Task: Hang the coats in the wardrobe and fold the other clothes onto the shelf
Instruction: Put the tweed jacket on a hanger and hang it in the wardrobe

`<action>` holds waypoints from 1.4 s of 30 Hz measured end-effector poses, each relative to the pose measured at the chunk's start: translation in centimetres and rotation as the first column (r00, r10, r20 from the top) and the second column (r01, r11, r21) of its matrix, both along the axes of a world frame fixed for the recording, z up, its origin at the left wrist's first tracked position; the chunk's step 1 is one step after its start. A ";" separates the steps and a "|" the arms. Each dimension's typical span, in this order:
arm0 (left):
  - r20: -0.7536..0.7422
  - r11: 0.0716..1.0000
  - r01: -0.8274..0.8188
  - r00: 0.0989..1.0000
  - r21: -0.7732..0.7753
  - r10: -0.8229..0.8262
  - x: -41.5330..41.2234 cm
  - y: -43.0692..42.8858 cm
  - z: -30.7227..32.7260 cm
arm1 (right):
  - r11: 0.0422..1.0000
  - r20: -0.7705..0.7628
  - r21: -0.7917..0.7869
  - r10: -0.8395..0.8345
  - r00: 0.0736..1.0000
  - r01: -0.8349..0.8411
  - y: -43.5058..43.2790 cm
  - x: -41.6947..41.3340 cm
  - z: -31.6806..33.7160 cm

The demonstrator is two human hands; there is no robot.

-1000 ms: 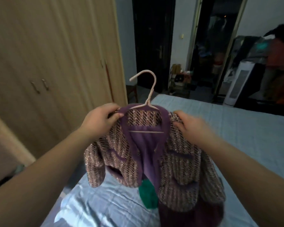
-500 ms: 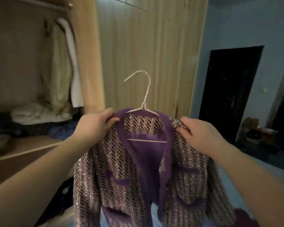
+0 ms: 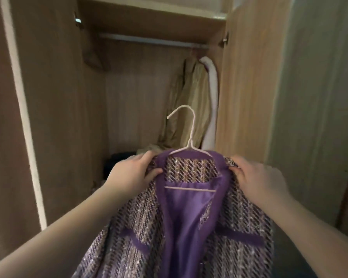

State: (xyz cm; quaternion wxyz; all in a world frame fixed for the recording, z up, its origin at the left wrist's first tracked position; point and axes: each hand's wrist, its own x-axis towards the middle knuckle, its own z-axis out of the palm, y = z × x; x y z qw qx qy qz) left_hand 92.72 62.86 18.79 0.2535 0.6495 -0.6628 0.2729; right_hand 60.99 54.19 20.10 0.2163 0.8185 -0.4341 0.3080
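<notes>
Coat: a tweed jacket (image 3: 141,227) of nubbly weave in purple, brown and cream diagonal flecks, edged with smooth purple trim along the collar, front opening and pocket tops; glossy purple lining shows inside. It is held up in front of the open wardrobe (image 3: 64,117), well below the rail (image 3: 149,40) and not on it.
Hanger: thin white wire hanger (image 3: 191,137) inside the jacket's shoulders, its crossbar visible across the lining and its curved hook standing upright, below the rail and apart from it.
Left hand: the left hand (image 3: 129,173) grips the jacket's left shoulder beside the collar, fingers and thumb curled round the cloth.
Right hand: the right hand (image 3: 257,177) grips the opposite shoulder in the same way, back of the hand toward the camera.
Rail: a pale straight bar running across the top of the wardrobe, just under a wooden shelf (image 3: 149,23).
Already hanging: a limp beige coat (image 3: 189,101) and a smooth white garment (image 3: 212,97) hang from the rail's right end, against the side wall; they are behind the hanger's hook.
Below the rail: a dark heap of clothes (image 3: 117,163) lies low in the wardrobe, partly hidden by the left hand.
Wardrobe: light brown wood-grain panels, flat and matte, with a door (image 3: 8,137) swung open left of the rail and a wood-grain side panel (image 3: 247,87) to its right.
</notes>
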 end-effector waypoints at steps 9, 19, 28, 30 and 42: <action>0.019 0.974 -0.195 0.980 -0.118 0.199 8.7 -11.9 1.0 | 0.981 -0.046 0.077 0.182 0.982 -0.178 -11.5 8.9 2.7; -0.072 0.944 -0.267 0.964 -0.194 0.258 13.4 -27.3 9.5 | 0.974 0.209 -0.187 0.168 0.963 -0.129 -29.2 17.4 10.3; -0.161 0.971 -0.193 0.972 -0.143 0.170 19.6 -41.2 11.3 | 0.953 0.269 -0.267 0.219 0.938 -0.146 -44.0 23.7 16.9; -0.116 0.977 -0.162 0.982 -0.136 0.147 20.9 -45.2 11.8 | 0.951 0.276 -0.291 0.192 0.942 -0.109 -47.2 25.1 18.3; 0.070 0.968 0.104 0.993 -0.228 -0.090 31.1 -69.6 18.3 | 0.871 0.270 -0.437 -0.111 0.957 0.224 -61.4 32.3 31.9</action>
